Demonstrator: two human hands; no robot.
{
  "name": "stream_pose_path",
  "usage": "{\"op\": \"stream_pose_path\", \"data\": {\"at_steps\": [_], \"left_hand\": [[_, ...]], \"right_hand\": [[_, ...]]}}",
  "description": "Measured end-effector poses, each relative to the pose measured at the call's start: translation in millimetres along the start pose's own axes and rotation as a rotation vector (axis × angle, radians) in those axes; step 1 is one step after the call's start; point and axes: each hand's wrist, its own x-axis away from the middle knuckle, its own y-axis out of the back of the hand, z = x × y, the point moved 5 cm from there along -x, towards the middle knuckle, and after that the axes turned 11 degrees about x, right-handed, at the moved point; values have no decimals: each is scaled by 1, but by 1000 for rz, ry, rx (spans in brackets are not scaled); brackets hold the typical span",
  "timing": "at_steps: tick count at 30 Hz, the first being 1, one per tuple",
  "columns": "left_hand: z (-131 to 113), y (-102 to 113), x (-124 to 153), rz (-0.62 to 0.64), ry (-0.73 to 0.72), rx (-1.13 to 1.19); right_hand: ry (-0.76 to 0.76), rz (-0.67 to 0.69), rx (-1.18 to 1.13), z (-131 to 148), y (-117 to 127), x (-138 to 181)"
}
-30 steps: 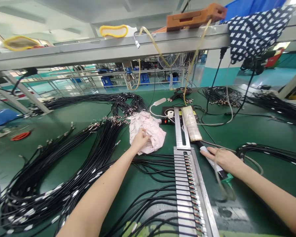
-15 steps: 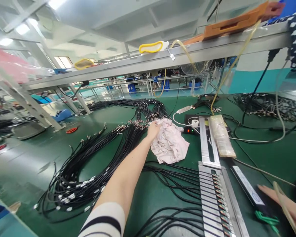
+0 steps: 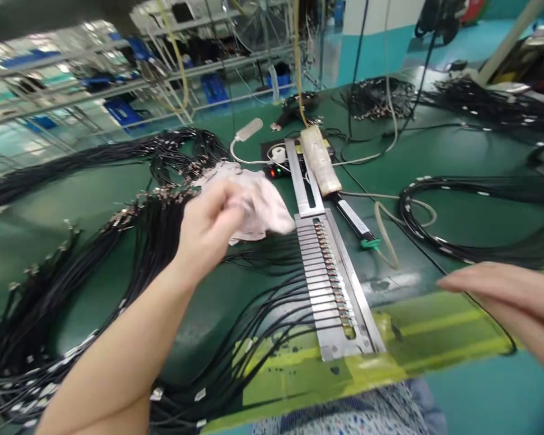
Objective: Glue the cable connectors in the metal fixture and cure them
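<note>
My left hand [image 3: 208, 220] is closed on a pale pink cloth [image 3: 258, 202], smeared by motion, which hangs over the bench left of a metal jig [image 3: 320, 338]. Black cables lie side by side across the jig's slots, their stripped coloured wire ends in a row along its channel. At the right, near the bench's front edge, my right hand [image 3: 498, 296] is stretched out flat with nothing seen in it. A soldering iron [image 3: 354, 219] with a white label and a green tie at its end lies between the jig and that hand.
Large bundles of black cables [image 3: 163, 223] cover the left side, and another coil [image 3: 462, 187] lies at the right. Behind the jig are a power box [image 3: 276, 170] with lit switches and a wrapped pale block [image 3: 320, 160]. Yellow tape [image 3: 417, 332] lines the front edge.
The view has turned down and to the right. My left hand has lifted the pink cloth from the bench and drawn it closer to the jig. My right hand is now beside the front edge.
</note>
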Motion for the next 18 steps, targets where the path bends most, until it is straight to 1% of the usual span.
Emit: {"op": "stream_pose_path", "data": {"at_steps": [1,2,3,4,5,6,7,10,11,12,13,15,17,18], "left_hand": [[-19,-13,20,213,-76,-107],[-33,-22,41,371,-146,-161],[-41,-31,61,519,-200,-219],[-43,-37,78,606,-229,-257],[-41,-40,92,654,-234,-260],[-36,-40,103,661,-216,-236],[-30,-38,109,621,-184,-183],[-15,-24,118,375,-75,26],[-13,-20,120,307,-50,72],[-12,-18,121,276,-31,99],[-12,-18,123,288,-18,110],[-13,-22,127,381,-1,98],[-11,-23,129,461,17,67],[-8,-22,129,475,33,53]], "right_hand": [[107,1,-45,25,-1,2],[206,73,-115,51,-9,4],[287,127,-172,76,-19,6],[321,147,-199,98,-31,7],[328,143,-209,116,-43,7],[321,130,-233,130,-57,7],[277,108,-250,140,-70,5],[114,50,-222,154,-107,-6],[88,50,-200,157,-117,-11],[80,56,-179,159,-125,-17],[86,61,-166,162,-131,-22],[110,46,-165,168,-138,-32],[131,-7,-204,172,-138,-39],[143,-35,-229,174,-137,-41]]}}
